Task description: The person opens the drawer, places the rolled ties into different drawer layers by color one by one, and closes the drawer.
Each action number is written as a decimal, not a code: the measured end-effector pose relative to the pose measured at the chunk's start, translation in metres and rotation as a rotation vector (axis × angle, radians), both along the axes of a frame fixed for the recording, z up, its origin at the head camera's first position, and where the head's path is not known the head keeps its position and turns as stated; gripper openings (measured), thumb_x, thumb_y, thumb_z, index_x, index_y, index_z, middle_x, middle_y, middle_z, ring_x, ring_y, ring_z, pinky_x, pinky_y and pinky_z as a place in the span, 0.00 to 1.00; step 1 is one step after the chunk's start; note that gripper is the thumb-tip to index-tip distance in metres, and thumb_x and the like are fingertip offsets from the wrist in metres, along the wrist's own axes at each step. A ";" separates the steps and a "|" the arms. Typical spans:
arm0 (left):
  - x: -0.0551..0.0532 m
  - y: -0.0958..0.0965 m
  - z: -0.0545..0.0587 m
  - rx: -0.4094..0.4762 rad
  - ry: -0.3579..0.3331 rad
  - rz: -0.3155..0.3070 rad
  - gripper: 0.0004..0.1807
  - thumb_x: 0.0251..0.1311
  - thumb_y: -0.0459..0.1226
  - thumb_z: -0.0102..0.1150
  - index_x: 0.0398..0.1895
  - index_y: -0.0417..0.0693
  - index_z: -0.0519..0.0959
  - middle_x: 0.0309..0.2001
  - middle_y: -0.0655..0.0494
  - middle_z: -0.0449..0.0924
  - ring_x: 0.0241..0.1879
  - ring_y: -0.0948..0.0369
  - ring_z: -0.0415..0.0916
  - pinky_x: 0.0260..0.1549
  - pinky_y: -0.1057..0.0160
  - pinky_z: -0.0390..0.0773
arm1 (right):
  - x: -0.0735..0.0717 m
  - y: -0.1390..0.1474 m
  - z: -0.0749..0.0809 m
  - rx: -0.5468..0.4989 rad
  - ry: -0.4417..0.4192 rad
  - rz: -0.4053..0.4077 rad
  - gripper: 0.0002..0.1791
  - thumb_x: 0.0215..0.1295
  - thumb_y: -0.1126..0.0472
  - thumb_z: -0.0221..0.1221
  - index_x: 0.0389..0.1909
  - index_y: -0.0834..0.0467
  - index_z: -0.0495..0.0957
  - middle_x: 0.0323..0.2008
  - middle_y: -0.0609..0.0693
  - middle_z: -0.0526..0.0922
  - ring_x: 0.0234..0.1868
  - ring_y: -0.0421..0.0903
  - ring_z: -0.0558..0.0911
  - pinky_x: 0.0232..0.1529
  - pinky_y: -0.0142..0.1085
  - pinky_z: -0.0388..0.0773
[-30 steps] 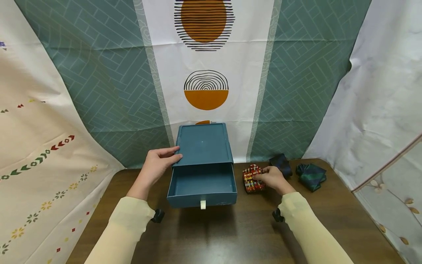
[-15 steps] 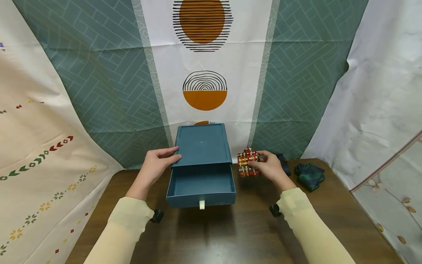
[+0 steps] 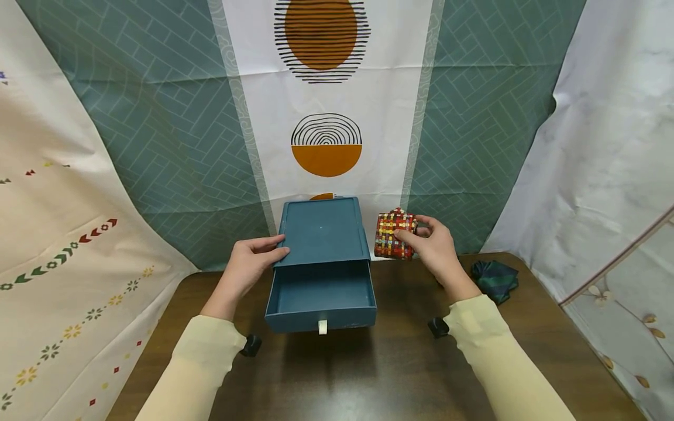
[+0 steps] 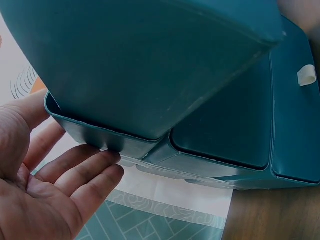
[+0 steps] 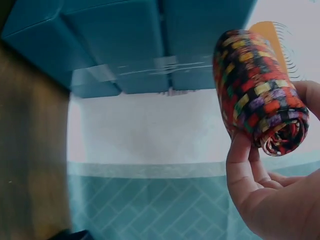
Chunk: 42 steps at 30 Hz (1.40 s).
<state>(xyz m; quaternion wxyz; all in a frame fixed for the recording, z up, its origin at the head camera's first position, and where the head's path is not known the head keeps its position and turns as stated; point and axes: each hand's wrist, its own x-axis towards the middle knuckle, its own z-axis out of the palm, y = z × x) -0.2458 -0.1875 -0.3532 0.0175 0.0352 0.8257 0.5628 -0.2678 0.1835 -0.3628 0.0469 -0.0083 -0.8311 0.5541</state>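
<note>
On your far left a cream cloth with embroidered-looking flowers [image 3: 58,193] slopes down to the brown table [image 3: 337,380]. Your left hand [image 3: 247,266] has its thumb and fingers apart and fairly straight, touching the left side of the blue drawer unit [image 3: 322,231]. That unit stands at the far side of the table, its top drawer [image 3: 300,321] pulled out toward you, with a white tab [image 3: 323,327] on the near face. To the right of the unit, your right hand [image 3: 439,250] is clamped on a rolled, multicoloured woven cloth [image 3: 394,235], pinching it between thumb and fingers, held up above the table. Farther right, a crumpled dark green cloth [image 3: 495,280] lies on the table, near its far right corner.
</note>
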 end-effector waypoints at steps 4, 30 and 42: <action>-0.004 -0.002 -0.007 -0.008 0.018 0.008 0.28 0.54 0.50 0.65 0.59 0.56 0.76 0.64 0.52 0.69 0.62 0.57 0.69 0.56 0.57 0.74 | 0.002 -0.001 0.008 -0.032 0.000 0.048 0.44 0.55 0.41 0.63 0.67 0.60 0.61 0.54 0.58 0.76 0.52 0.51 0.76 0.48 0.41 0.79; 0.013 0.009 0.015 -0.016 -0.022 0.014 0.27 0.58 0.43 0.62 0.61 0.47 0.73 0.65 0.47 0.67 0.64 0.53 0.66 0.57 0.54 0.72 | 0.019 -0.010 0.029 -0.043 0.151 0.167 0.36 0.58 0.46 0.62 0.68 0.45 0.61 0.55 0.53 0.74 0.51 0.48 0.76 0.43 0.37 0.80; -0.004 0.000 -0.008 -0.034 0.019 0.032 0.29 0.52 0.52 0.65 0.58 0.57 0.76 0.63 0.52 0.70 0.61 0.56 0.69 0.56 0.55 0.74 | 0.035 -0.037 0.046 -0.230 0.252 0.281 0.28 0.59 0.52 0.63 0.61 0.50 0.70 0.52 0.53 0.76 0.45 0.48 0.80 0.41 0.34 0.82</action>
